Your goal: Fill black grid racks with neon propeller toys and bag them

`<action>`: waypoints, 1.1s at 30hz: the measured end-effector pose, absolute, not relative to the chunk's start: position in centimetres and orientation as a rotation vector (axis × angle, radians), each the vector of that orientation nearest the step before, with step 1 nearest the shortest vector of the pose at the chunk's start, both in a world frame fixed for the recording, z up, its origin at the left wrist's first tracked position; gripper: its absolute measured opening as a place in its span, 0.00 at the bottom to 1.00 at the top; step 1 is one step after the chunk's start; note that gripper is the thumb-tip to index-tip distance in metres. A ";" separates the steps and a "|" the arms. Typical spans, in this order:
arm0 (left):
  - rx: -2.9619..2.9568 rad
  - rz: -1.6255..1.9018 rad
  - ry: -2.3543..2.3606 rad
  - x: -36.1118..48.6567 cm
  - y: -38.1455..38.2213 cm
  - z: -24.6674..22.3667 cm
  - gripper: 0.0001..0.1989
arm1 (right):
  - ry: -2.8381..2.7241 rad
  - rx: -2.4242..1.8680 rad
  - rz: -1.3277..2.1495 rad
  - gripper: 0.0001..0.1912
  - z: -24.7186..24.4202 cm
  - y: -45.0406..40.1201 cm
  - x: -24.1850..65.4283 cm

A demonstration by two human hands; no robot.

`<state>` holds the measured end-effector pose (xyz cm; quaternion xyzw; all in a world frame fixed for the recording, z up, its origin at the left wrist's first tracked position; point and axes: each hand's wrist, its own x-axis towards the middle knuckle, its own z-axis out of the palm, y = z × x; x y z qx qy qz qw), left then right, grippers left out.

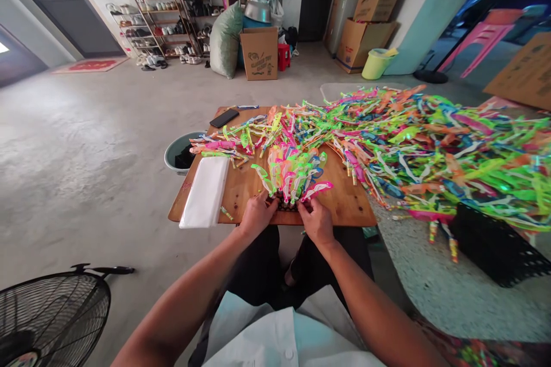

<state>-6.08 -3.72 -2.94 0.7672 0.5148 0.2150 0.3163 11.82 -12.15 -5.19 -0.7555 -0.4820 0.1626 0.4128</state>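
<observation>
A dense bunch of colourful plastic toy pieces [293, 169], in green, pink, orange and blue, stands upright in a dark, perforated-looking holder [287, 203] at the table's near edge. My left hand [258, 215] is at the holder's left end, fingers closed together below a green and white piece [262, 177]; what they grip is hidden. At the right end, my right hand [317, 222] pinches the base of a pink and white toy piece [317, 189], which leans outward to the right. The wooden table [348, 209] lies under both hands.
A large heap of similar toys [413, 143] spreads over the table's back and the grey surface at right. A stack of clear plastic bags [205, 192] and a phone [224, 118] lie left. A black crate [495, 246] sits right; a fan [51, 315] stands lower left.
</observation>
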 end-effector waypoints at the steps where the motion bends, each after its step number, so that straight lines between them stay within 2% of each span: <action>1: 2.043 0.558 1.354 -6.1 -3.7 -3.0 0.06 | -1.212 -1.898 0.410 0.20 -5.2 -12.1 11.8; 8: 2.126 0.525 1.439 -5.9 -4.1 -3.1 0.10 | -1.183 -1.870 0.440 0.18 -5.4 -12.1 11.9; 15: 2.392 0.487 1.429 -5.3 -5.0 -2.7 0.09 | -1.181 -1.847 0.513 0.20 -5.2 -12.2 11.9; 26: 2.380 0.533 1.410 -5.4 -4.9 -3.4 0.12 | -1.453 -2.020 0.329 0.09 -4.2 -11.5 11.5; 33: 2.441 0.564 1.412 -5.0 -5.1 -3.4 0.14 | -1.577 -2.058 0.365 0.08 -3.5 -10.7 11.8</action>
